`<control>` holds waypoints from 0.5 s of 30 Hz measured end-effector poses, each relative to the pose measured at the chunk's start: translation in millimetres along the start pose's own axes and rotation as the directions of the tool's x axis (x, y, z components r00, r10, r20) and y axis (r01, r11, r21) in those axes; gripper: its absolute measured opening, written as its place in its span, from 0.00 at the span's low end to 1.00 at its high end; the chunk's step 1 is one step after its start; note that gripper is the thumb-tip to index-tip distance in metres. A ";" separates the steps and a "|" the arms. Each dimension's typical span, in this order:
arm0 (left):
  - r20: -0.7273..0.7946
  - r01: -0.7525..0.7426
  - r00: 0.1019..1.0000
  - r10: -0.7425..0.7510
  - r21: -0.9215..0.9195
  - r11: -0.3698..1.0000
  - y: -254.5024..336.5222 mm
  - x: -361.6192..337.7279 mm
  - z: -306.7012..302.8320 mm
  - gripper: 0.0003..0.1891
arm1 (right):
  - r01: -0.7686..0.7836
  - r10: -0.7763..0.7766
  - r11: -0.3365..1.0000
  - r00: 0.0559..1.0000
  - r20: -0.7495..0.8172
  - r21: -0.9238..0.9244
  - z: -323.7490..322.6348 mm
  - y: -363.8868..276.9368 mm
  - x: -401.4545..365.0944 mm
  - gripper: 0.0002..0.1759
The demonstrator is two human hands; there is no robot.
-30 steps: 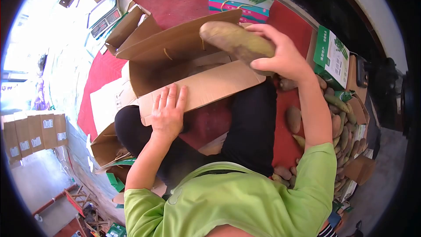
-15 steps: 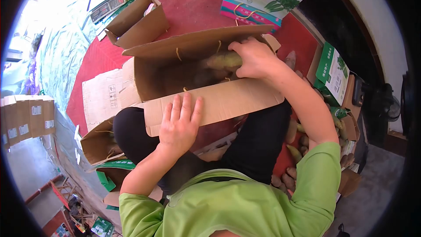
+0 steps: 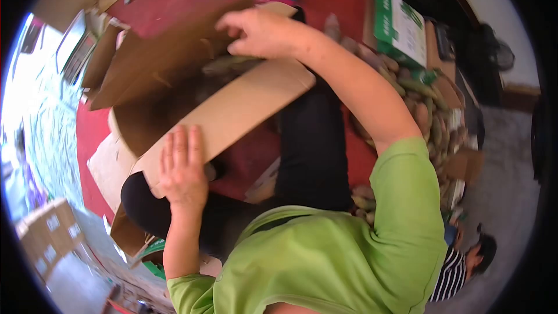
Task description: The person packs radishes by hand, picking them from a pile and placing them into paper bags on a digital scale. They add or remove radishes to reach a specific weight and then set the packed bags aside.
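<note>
The right hand (image 3: 261, 32) had slid left over the potato (image 3: 225, 65), fingers curled, grip unclear; the left hand (image 3: 183, 166) lay open on the box flap (image 3: 250, 102).

A short-sleeved lime-green shirt (image 3: 331, 261) and black trousers (image 3: 308, 151), hands bare.

- left-hand fingers (image 3: 177, 146) lie flat on near flap (image 3: 244, 107) of box (image 3: 157, 61)
- right-hand fingers (image 3: 235, 22) over box opening; tuber (image 3: 226, 65) just beneath them, inside
- tuber pile (image 3: 427, 110) on floor (image 3: 86, 134), right of right-hand fingers; carton (image 3: 401, 26) behind pile
</note>
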State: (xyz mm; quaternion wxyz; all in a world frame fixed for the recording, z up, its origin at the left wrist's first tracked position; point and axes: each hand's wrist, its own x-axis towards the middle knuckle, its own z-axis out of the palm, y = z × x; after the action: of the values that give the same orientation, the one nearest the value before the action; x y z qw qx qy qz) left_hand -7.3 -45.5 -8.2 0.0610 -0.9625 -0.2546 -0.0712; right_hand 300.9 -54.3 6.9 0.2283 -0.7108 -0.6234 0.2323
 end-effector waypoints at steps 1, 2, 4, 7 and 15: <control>-0.003 0.029 1.000 -0.029 -0.040 0.999 0.0 1.4 0.1 0.26 | -0.012 0.017 0.996 0.998 -0.059 0.089 -13.6 2.7 -12.6 0.25; -0.012 0.031 0.999 -0.031 -0.035 0.999 1.2 3.5 -0.4 0.28 | -0.028 0.047 0.989 0.991 -0.126 0.147 -27.1 9.5 -29.2 0.24; -0.040 0.032 0.999 -0.033 -0.013 0.999 5.6 4.2 0.6 0.30 | -0.061 0.125 0.963 0.964 -0.237 0.261 -40.5 43.2 -63.9 0.23; -0.039 0.054 0.998 -0.054 -0.005 0.999 6.9 3.6 4.6 0.29 | -0.237 0.359 0.903 0.875 -0.325 0.359 -44.2 95.1 -134.1 0.22; -0.052 0.014 0.999 -0.009 0.085 0.996 12.8 4.2 6.1 0.26 | -0.828 0.841 0.499 0.394 -0.370 0.254 100.7 270.5 -355.8 0.27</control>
State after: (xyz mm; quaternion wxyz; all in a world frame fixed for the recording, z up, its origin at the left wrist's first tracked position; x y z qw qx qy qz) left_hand 3.4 -53.5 -14.6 0.1084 -0.9554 -0.2612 -0.0852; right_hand 409.1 -435.9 -222.4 0.2283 -0.9553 -0.1089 0.1532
